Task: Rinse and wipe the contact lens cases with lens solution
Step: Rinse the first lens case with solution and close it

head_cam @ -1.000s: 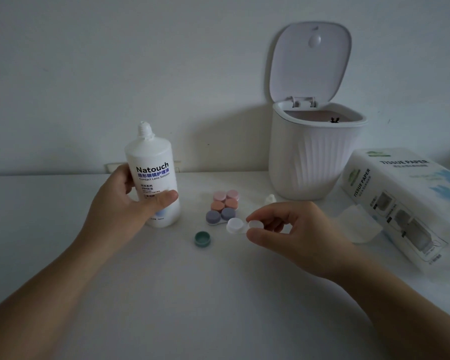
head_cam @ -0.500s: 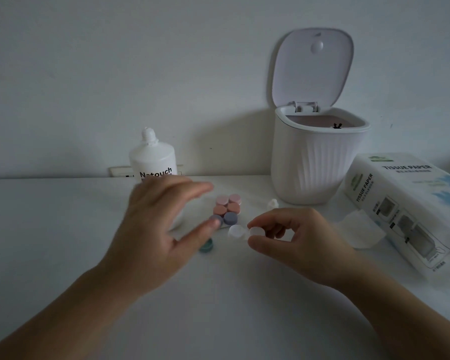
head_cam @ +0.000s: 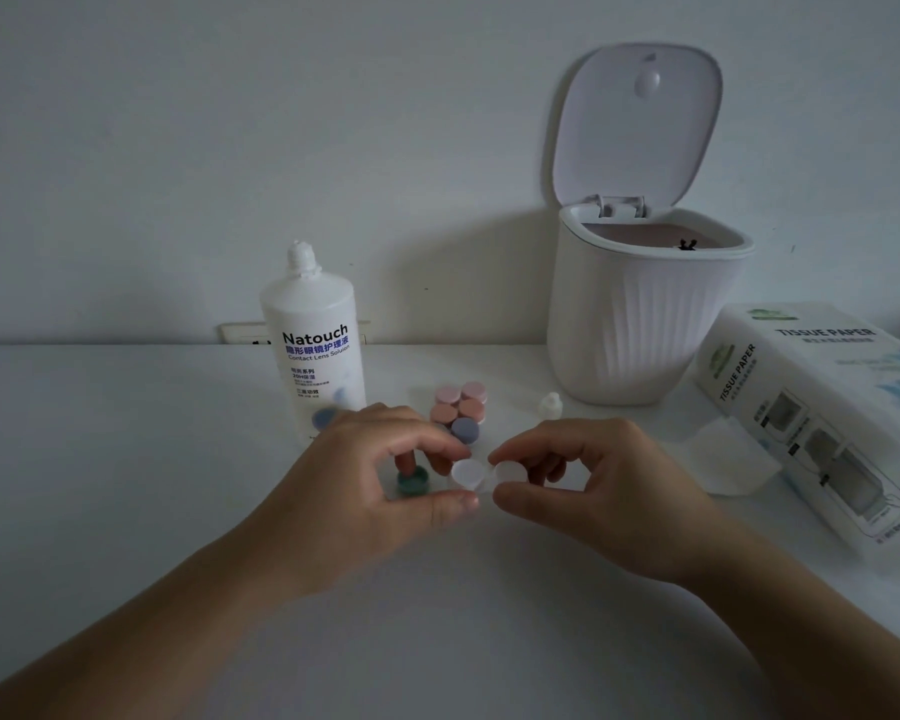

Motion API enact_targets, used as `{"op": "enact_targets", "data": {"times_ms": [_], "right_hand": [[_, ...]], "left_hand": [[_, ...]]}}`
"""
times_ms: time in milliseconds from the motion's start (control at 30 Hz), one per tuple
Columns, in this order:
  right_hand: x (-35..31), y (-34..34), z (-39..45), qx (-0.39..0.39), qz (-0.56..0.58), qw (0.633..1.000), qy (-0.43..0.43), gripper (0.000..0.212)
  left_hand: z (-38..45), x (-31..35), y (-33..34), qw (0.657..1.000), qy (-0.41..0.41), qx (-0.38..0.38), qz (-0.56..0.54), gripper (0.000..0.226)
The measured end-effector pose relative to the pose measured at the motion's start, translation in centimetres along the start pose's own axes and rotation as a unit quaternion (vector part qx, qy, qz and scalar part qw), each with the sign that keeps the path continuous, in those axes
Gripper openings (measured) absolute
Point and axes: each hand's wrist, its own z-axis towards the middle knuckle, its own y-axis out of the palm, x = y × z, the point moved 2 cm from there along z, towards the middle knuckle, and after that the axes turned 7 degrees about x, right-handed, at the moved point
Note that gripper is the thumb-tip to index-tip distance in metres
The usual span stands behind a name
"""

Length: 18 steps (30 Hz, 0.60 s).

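- Two bare hands meet low over the white table (head_cam: 126,459), both pinching one small white lens case (head_cam: 481,472) held just above the tabletop, near the middle of the view.
- Farthest left of the standing things, the Natouch lens solution bottle (head_cam: 315,350) stands upright near the wall, its nozzle uncapped; the left hand partly covers its base.
- The left hand (head_cam: 380,485) comes in from the lower left; its thumb lies under the left well of the white case and its curled fingers press from above, so that well is pinched between them.
- A teal cap (head_cam: 413,481) lies on the table just beside the left hand's fingers, partly hidden by them; whether a fingertip touches it cannot be told.
- Behind the hands, three capped lens cases (head_cam: 461,407) sit packed together: pale pink at the back, salmon in the middle, purple at the front.
- The right hand (head_cam: 601,480) comes in from the lower right; its thumb and curled forefinger pinch the right well of the white case.
- A small clear bottle cap (head_cam: 550,406) stands near the foot of the bin.
- A ribbed white bin (head_cam: 630,330) stands by the wall, lid tipped open.
- A tissue paper pack (head_cam: 811,407) lies at the far right, one tissue (head_cam: 733,459) beside it.
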Motion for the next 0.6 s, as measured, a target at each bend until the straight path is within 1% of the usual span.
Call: {"op": "enact_targets", "data": {"times_ms": [67,167,267,467,533,600], "right_hand": [[0.1,0.1,0.0,-0.005,-0.005,1.000,0.000,0.021],[0.1,0.1,0.0,-0.010,-0.008,1.000,-0.001,0.024],[0.1,0.1,0.0,-0.009,-0.007,1.000,-0.007,0.022],[0.0,0.2,0.0,-0.017,-0.007,1.000,-0.014,0.026],[0.2,-0.2,0.2,0.004,-0.007,1.000,-0.012,0.028],[1.0,-1.0,0.5,0.067,-0.026,0.997,0.000,0.021]], "left_hand": [[0.0,0.0,0.0,1.000,-0.010,-0.005,-0.010,0.032],[-0.1,0.0,0.0,1.000,-0.021,-0.009,-0.017,0.018],[-0.1,0.0,0.0,0.999,-0.031,-0.012,-0.023,0.020],[-0.2,-0.1,0.0,0.998,-0.053,-0.020,-0.034,0.019],[-0.1,-0.1,-0.1,0.998,-0.056,-0.016,-0.033,0.017],[-0.1,-0.1,-0.3,0.998,-0.058,-0.010,-0.033,0.016]]}}
